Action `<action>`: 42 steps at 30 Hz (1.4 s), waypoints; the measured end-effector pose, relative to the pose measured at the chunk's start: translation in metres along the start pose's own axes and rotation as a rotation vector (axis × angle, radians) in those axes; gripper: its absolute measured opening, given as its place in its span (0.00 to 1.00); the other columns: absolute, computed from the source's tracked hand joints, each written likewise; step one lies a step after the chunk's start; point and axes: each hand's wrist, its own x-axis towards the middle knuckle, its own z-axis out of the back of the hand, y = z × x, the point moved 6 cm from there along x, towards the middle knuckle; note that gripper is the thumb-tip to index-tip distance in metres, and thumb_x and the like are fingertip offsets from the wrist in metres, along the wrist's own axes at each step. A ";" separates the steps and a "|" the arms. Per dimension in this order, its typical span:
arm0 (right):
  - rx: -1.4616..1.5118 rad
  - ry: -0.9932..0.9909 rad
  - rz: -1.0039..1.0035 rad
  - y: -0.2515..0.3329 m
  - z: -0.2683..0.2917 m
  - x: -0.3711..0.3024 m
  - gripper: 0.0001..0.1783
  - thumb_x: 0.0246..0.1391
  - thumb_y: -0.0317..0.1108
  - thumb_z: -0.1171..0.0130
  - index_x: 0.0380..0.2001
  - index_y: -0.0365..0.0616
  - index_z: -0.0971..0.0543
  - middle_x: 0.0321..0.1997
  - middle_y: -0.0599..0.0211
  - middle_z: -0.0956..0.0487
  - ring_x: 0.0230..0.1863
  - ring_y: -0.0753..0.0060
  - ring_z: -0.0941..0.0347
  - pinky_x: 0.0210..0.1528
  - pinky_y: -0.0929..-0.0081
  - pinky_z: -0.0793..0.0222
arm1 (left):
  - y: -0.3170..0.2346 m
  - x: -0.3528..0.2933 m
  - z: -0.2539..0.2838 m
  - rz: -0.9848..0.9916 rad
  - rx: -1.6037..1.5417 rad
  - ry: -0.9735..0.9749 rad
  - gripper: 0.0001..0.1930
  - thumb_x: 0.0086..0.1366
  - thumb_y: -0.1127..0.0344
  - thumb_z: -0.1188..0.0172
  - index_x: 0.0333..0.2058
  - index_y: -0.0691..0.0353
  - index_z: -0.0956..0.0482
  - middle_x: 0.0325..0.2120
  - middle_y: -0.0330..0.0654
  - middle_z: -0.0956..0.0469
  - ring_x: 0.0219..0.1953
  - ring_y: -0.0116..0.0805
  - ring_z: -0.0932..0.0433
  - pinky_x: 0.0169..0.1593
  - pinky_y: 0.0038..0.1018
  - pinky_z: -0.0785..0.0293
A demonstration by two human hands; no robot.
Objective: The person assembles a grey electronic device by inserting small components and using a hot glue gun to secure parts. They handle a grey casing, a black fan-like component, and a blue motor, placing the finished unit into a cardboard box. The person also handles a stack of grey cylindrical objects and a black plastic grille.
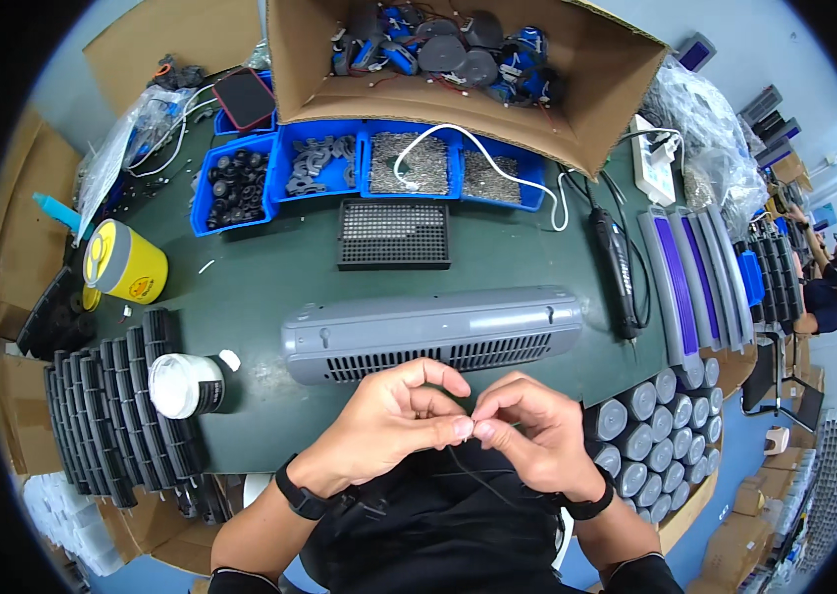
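Observation:
Above my lap, my left hand [394, 421] and my right hand [532, 426] meet fingertip to fingertip, both closed in a pinch. A tiny pale piece shows between the fingertips, too small to name. A thin black cable [478, 477] runs down from just under my left fingers toward my right wrist; its upper end is hidden by the fingers. Just beyond my hands, a long grey plastic housing [428, 322] with rows of dark slots lies on the green table [270, 282]. Neither hand touches it.
Behind the housing sit a black perforated tray [394, 252], blue bins [203, 213] of small parts and a cardboard box [597, 109]. A corded electric screwdriver [615, 262] lies right. Black rollers [116, 416], a white jar [176, 386] and a yellow tub [136, 262] stand left; grey cylinders [641, 401] right.

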 end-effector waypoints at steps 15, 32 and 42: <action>-1.061 -0.451 0.377 -0.002 0.062 -0.001 0.11 0.56 0.14 0.37 0.40 0.36 0.23 0.38 0.53 0.21 0.36 0.51 0.21 0.37 0.62 0.24 | 0.023 -0.006 0.010 -0.074 -0.180 -0.038 0.08 0.74 0.74 0.37 0.48 0.70 0.17 0.42 0.44 0.16 0.42 0.32 0.14 0.48 0.27 0.16; -0.203 -0.074 0.072 0.025 -0.015 -0.004 0.09 0.55 0.19 0.28 0.39 0.36 0.16 0.39 0.59 0.15 0.37 0.69 0.17 0.34 0.77 0.20 | 0.013 -0.016 -0.001 -0.240 -0.177 -0.116 0.07 0.71 0.74 0.33 0.45 0.66 0.19 0.37 0.40 0.17 0.39 0.27 0.18 0.45 0.24 0.20; -0.462 -0.234 0.411 0.032 -0.041 -0.005 0.10 0.50 0.16 0.27 0.36 0.37 0.14 0.34 0.60 0.15 0.32 0.63 0.18 0.33 0.72 0.23 | 0.029 -0.033 -0.001 -0.408 -0.238 -0.416 0.08 0.71 0.78 0.34 0.46 0.63 0.21 0.38 0.39 0.17 0.41 0.25 0.19 0.48 0.24 0.20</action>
